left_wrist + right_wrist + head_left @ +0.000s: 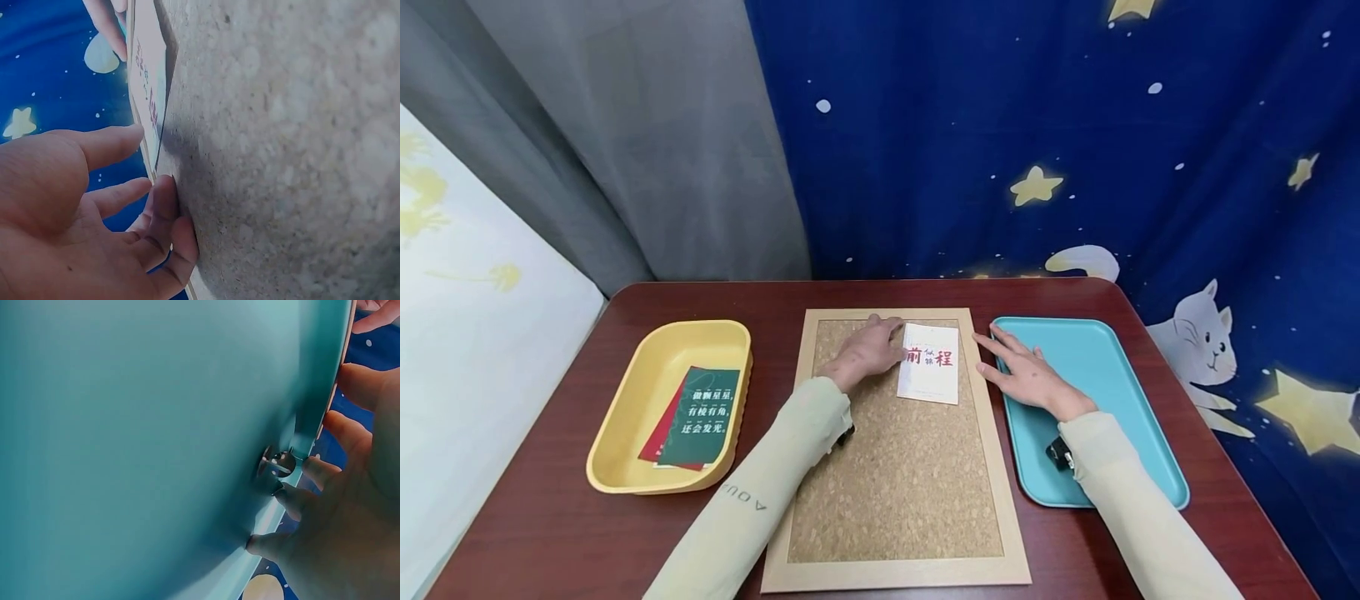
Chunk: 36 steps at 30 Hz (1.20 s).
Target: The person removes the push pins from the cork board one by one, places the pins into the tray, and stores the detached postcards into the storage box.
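Observation:
A white card (928, 387) with red and blue characters lies on the upper right of a wood-framed cork board (895, 492). My left hand (867, 354) is at the card's left side; in the left wrist view its fingertips (184, 237) rest on the cork and its thumb is near the card. My right hand (1033, 379) spreads its fingers over the left rim of a blue tray (1097, 358) and the board's right edge. Small shiny metal pieces, like thumbtacks (284, 464), are inside the tray by the right fingertips.
On the left stands a yellow bin (617, 454) with a green card (700, 417) lying over a red card (664, 427). Everything sits on a dark red table (550, 500). Behind it hang a grey curtain (662, 167) and a blue star-patterned curtain (925, 150).

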Tool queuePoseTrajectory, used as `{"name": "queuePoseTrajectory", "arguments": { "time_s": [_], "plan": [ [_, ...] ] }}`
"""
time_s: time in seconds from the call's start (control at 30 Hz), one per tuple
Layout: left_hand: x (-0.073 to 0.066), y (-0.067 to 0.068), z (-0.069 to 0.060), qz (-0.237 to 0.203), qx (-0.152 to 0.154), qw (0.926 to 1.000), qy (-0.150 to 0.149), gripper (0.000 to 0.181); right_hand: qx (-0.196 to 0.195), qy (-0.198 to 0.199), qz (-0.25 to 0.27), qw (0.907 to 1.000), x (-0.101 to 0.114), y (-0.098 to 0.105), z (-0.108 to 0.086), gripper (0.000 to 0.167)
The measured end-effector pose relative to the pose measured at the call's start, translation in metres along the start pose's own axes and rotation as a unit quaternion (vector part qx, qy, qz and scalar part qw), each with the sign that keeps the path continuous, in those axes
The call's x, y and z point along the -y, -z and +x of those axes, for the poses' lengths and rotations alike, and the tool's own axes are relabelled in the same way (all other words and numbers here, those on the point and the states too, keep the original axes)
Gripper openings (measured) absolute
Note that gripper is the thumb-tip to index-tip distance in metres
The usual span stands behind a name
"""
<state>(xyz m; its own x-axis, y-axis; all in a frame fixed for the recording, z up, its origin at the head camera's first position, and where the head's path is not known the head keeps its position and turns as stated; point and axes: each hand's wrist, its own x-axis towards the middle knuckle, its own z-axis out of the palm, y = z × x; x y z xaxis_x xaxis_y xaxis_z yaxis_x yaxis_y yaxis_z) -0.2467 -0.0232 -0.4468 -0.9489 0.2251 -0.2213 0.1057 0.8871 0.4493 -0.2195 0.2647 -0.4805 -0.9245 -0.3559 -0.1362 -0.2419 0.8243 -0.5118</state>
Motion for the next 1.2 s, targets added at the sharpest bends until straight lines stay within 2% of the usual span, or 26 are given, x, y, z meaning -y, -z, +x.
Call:
{"name": "queuePoseTrajectory", "arguments": {
  "time_s": [0.23, 0.43, 0.73, 0.97, 1.2],
  "plan": [
    [-0.0014, -0.0027, 0.0043, 0.035, 0.012, 0.9993, 0.004, 0.072, 0.003, -0.005, 0.002, 1.0, 0.0001, -0.0002, 0.0, 0.063],
    [-0.0044, -0.0066, 0.0058, 0.059, 0.004, 0.9982, 0.009, 0.077, 0.003, -0.005, 0.004, 1.0, 0.0003, -0.0007, 0.0, 0.063],
    [-0.0036, -0.0063, 0.0069, 0.03, 0.001, 0.9994, 0.018, 0.076, 0.003, -0.005, 0.005, 1.0, -0.0003, -0.0009, 0.0001, 0.063],
    [-0.0013, -0.0073, 0.0055, -0.025, -0.024, 0.9992, 0.018, 0.073, 0.002, -0.004, 0.005, 1.0, 0.0003, -0.0006, 0.0007, 0.064],
    [0.0005, -0.0088, 0.0058, -0.029, -0.032, 0.999, 0.009, 0.072, 0.001, -0.003, 0.008, 1.0, -0.0002, -0.0007, -0.0003, 0.064]
  ]
}}
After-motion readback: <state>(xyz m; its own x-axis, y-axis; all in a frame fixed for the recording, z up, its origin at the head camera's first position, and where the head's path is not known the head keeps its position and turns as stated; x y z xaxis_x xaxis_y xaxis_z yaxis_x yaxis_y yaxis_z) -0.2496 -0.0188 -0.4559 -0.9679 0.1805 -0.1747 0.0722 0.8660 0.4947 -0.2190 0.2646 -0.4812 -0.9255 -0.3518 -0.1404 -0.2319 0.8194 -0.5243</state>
